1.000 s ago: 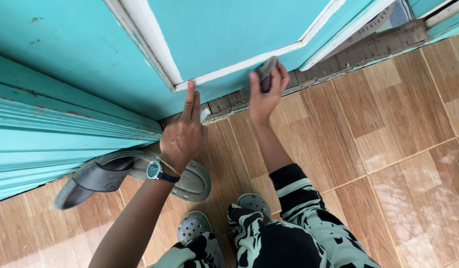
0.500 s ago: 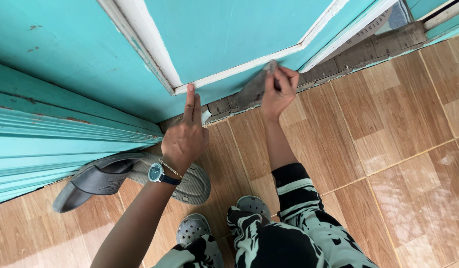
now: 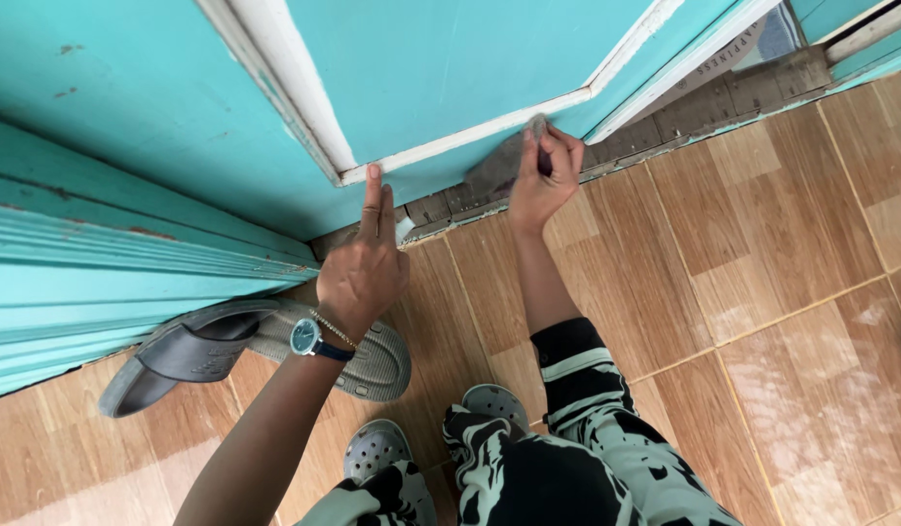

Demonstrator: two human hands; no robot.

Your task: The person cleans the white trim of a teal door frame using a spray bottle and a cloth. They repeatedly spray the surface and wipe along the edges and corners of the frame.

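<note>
The fingers (image 3: 556, 148) of the right hand (image 3: 543, 175) are bunched tight, pinching a small grey folded piece of sandpaper (image 3: 514, 166) and pressing its top edge against the white-painted moulding strip (image 3: 470, 136) at the bottom of the turquoise wooden door (image 3: 450, 58). A second ago this hand sat lower and further left, with the paper wadded inside the fist; now it has slid right along the strip and the sheet fans out below the fingertips. So the rubbing is travelling along the moulding toward its right corner, and the stretch nearer the left hand looks already covered.

The left hand (image 3: 363, 273) has not shifted: index and middle fingers (image 3: 375, 200) are straight and pressed together, tips on the lower-left corner of the moulding, the rest curled. It holds nothing and seems to brace the door. A blue-faced wristwatch (image 3: 304, 337) and a thin chain sit on that wrist.

Beneath the left forearm lies a grey rubber slide sandal (image 3: 192, 356) on the brown wood-look tile floor (image 3: 762, 253), beside the ribbed turquoise door frame (image 3: 100, 282). The person's grey perforated clogs (image 3: 373, 448) and black-and-pale-green patterned trousers (image 3: 606, 438) fill the bottom edge.
</note>
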